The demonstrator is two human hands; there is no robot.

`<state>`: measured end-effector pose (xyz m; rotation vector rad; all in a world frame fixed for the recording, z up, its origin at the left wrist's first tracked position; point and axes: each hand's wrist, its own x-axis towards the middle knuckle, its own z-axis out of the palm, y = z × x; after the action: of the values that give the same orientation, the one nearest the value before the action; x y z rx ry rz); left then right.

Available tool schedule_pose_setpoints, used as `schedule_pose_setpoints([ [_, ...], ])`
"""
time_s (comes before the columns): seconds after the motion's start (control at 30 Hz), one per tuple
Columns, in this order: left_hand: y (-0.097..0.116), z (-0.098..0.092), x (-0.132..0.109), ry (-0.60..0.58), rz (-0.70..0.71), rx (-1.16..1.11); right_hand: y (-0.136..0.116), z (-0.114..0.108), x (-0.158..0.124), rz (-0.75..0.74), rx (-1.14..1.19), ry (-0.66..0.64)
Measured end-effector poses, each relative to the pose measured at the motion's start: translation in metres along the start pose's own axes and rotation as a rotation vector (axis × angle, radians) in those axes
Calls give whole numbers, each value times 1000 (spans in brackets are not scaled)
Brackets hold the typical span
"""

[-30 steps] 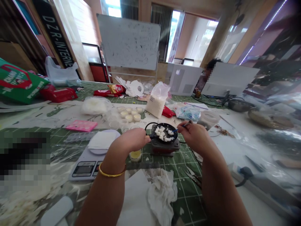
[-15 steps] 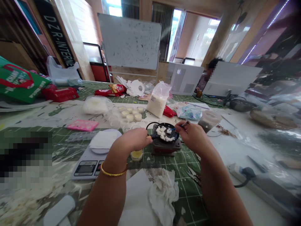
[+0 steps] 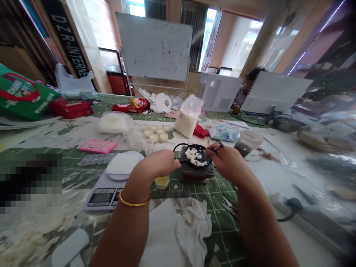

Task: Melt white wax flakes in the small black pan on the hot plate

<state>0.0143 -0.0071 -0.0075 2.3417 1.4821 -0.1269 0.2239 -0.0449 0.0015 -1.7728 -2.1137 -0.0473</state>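
My left hand [image 3: 160,163] is closed around the handle of a small black frying pan [image 3: 206,151]. The pan rests on a small dark hot plate [image 3: 197,175]. White lumps [image 3: 191,155] lie in the pan, mostly on its left and lower side. My right hand [image 3: 226,159] pinches a thin stirring tool with a blue end [image 3: 202,153], whose tip reaches into the pan among the lumps; its exact kind is unclear. Just below my left hand stands a glass cup of yellowish stuff [image 3: 162,182].
A kitchen scale [image 3: 111,189] with white sheets stands at left. Crumpled tissue [image 3: 193,230] and scissors [image 3: 229,207] lie in front. Behind the pan are several small filled cups [image 3: 154,137] and a bag of white granules [image 3: 186,120]. A power strip [image 3: 306,218] lies right. A person sits at the back.
The blue-ended tool has moved slightly left and down in the pan, and some white lumps have shifted with it. My left hand stays on the handle.
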Motion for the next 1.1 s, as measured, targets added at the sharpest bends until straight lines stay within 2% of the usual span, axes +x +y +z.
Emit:
schedule_pose_setpoints([
  [0.6,-1,1,-1,6,-19,-20,4,-2,1,20,32,-9],
  [0.77,-1,0,-1,1,-2,8,5,-4,0,-2,45,-51],
  [0.9,1,-1,-2,-2,-6,13,6,-5,0,35,21,-17],
  [1.1,-1,1,-2,6,-8,-1,5,-5,1,13,54,-32],
])
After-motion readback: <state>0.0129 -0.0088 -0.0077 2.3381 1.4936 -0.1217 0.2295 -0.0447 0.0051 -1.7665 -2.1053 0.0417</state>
